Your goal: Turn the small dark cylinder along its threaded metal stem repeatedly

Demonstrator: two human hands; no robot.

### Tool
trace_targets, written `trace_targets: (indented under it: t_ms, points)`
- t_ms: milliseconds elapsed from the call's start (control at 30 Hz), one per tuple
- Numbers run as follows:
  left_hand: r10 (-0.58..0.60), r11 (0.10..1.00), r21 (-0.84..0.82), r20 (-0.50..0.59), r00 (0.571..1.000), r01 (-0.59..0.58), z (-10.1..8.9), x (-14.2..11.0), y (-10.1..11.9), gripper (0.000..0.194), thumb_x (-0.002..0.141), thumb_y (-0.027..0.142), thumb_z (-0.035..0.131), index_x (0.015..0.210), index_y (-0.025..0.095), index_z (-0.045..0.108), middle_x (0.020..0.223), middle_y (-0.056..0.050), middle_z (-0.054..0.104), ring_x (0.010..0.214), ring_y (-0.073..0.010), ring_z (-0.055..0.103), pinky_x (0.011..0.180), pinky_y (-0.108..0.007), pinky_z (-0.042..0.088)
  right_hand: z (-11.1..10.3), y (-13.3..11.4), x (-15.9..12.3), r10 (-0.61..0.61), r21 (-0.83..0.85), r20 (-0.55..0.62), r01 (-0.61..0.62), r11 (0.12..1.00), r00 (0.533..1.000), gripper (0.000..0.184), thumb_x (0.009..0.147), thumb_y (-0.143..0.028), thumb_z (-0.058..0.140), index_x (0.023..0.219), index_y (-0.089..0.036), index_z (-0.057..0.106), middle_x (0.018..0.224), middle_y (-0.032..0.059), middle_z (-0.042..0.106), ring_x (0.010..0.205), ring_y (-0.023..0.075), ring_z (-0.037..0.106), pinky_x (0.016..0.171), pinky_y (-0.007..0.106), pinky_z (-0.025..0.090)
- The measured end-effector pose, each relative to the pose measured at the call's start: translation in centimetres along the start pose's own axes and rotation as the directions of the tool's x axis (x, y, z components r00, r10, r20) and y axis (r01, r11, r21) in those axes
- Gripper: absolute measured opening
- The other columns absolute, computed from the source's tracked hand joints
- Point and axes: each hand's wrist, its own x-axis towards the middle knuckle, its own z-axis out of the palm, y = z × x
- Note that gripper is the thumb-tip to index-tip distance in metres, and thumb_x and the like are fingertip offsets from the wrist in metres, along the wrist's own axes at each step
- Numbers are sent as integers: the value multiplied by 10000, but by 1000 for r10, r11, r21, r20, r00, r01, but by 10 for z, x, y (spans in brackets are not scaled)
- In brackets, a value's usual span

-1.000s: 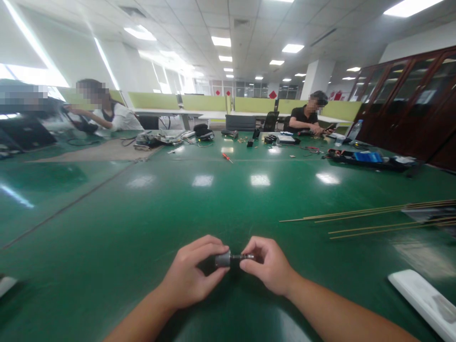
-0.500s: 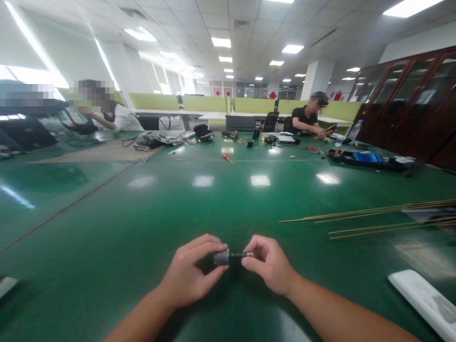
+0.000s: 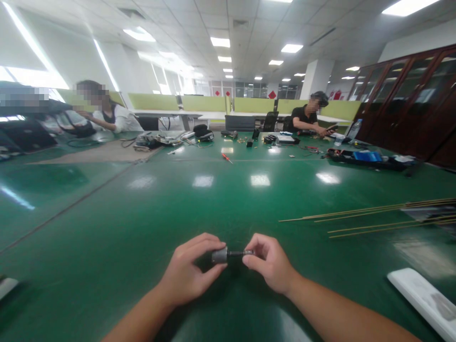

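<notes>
Low in the middle of the view, my left hand (image 3: 195, 268) grips a short grey cylinder (image 3: 219, 255) between its thumb and fingers. A thin dark shaft (image 3: 235, 254) runs from the cylinder's right end towards my right hand (image 3: 269, 261). There my thumb and forefinger pinch a small metallic piece (image 3: 249, 252) at the shaft's other end. The fingertips partly cover that piece, so its exact kind does not show. Both hands are just over the green tabletop (image 3: 171, 209), with the shaft lying roughly level between them.
Thin brass-coloured rods (image 3: 363, 210) lie at the right. A white oblong object (image 3: 422, 301) is near the right front edge. Farther off are a red screwdriver (image 3: 226, 158), a black tray with a blue item (image 3: 370, 156), and electronic parts. People sit at the far side.
The grey cylinder and my left fingertips have shifted very slightly left, so a little more shaft shows. My right hand has hardly moved.
</notes>
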Motion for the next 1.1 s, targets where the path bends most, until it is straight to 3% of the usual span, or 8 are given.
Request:
trace_targets:
  t_ms: [567,767,867,967,1100]
  points:
    - [1,1000,3,13,1000,-1,-1,-1,-3,262,797,168,740,1053,200,693,976,-59,716,877,-166,694,813,-256,565,-1,2,1,16,75,10,-16,997,1000,187,701,-253,726,722,-173,558,606,-41,551,534,106,457,531,233,328]
    - [-34,999,16,25,999,34,-2,-2,-6,233,819,211,725,1049,206,691,987,-65,717,894,-179,693,826,-270,562,-2,4,5,46,236,2,-45,971,999,208,661,-230,759,699,-171,564,559,-36,591,504,110,515,527,222,373]
    - [-145,988,45,0,989,145,-2,-1,-9,237,834,302,716,1050,208,685,1000,-64,723,923,-199,693,858,-295,558,-4,7,8,64,353,-53,-41,935,997,196,666,-227,757,696,-165,573,562,-27,611,484,106,523,524,220,384]
    - [-360,931,41,-45,932,362,-6,4,-10,313,854,427,670,1077,209,680,1029,-65,728,947,-227,695,892,-337,558,-6,9,10,75,437,-93,-27,899,993,183,667,-223,747,694,-162,576,569,-18,621,472,103,519,503,217,377]
    - [-637,770,-147,-110,763,621,-31,-1,-10,531,865,560,578,1251,198,615,1141,-82,727,1024,-257,702,1004,-402,533,-5,9,11,79,470,-81,-32,882,994,180,663,-221,749,697,-159,583,562,-20,616,466,101,515,493,214,372]
